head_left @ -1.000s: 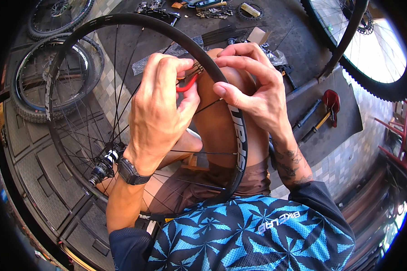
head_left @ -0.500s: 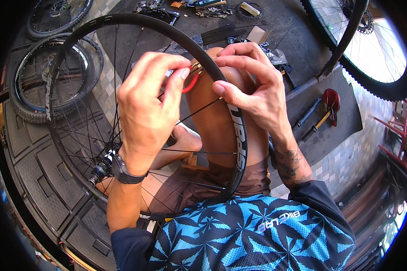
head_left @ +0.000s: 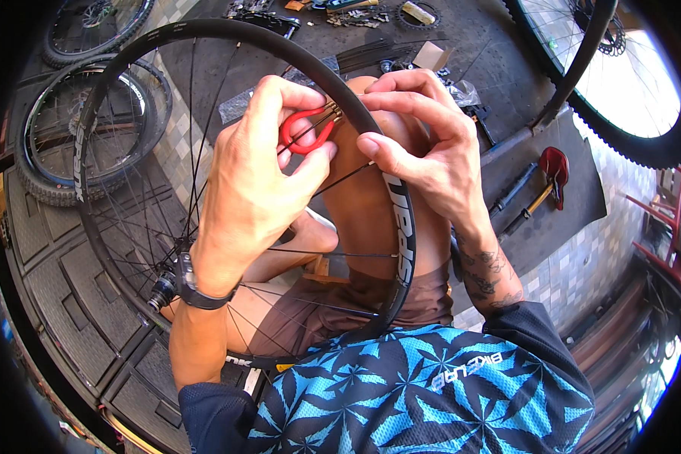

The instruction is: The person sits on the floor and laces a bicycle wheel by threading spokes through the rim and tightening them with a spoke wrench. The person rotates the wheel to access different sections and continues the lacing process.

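Observation:
A spoked bicycle wheel with a black rim stands tilted over my legs. My left hand has a red looped spoke wrench between its fingers and thumb. The wrench's jaw end sits against a spoke by the rim's inner side, where a brass-coloured nipple shows. My right hand holds the rim from its outer side, its thumb and fingertips resting on it near that spoke. The wheel's hub lies to the left, below my left wrist, which wears a dark watch.
Two more wheels lean at the far left beside dark ridged panels. Bike parts and a chainring lie on the black floor mat ahead. To the right are a red saddle on a seatpost and a tyred wheel.
My left hand has turned, and its fingers have spread around the red wrench, whose loop now shows more fully. My right hand stays almost still on the rim.

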A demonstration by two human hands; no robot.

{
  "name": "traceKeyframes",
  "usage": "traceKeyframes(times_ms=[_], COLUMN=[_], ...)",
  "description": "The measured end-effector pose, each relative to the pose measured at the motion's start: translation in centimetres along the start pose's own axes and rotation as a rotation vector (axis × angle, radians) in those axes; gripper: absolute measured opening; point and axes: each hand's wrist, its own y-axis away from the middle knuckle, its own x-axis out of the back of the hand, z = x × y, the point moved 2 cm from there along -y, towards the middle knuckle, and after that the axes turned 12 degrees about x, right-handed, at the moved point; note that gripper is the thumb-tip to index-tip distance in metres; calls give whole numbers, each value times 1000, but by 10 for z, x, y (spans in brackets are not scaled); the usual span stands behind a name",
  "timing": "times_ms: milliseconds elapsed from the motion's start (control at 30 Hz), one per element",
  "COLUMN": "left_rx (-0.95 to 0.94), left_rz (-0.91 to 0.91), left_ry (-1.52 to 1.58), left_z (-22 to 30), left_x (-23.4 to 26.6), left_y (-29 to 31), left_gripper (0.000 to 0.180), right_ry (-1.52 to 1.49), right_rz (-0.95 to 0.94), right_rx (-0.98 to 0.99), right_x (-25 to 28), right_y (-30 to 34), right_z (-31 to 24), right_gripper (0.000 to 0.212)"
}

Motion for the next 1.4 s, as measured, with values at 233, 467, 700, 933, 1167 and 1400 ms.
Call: traceKeyframes(times_ms=[233,467,700,933,1167,1400], left_rx=[-225,83,-135,-361,-654,-690], left_rz=[157,17,187,738,894,1294], left_ry=[-131,149,289,476,576,151], left_z=[-3,2,87,159,170,176], left_x=[3,10,71,167,210,242], left_y=[-1,-1,53,153,249,300], left_gripper=[13,22,22,25,25,28], right_ry=[-19,87,-96,5,153,-108], right_rz=[-4,-145,105,-52,-315,-666], right_rx=[-2,49,248,379,766,847], right_x=[1,5,4,-13,-47,-55], right_y=[0,-7,-68,-123,-130,-189], right_z=[0,-13,-120,-325,-450,-486], right_gripper=[38,42,33,32,35,31])
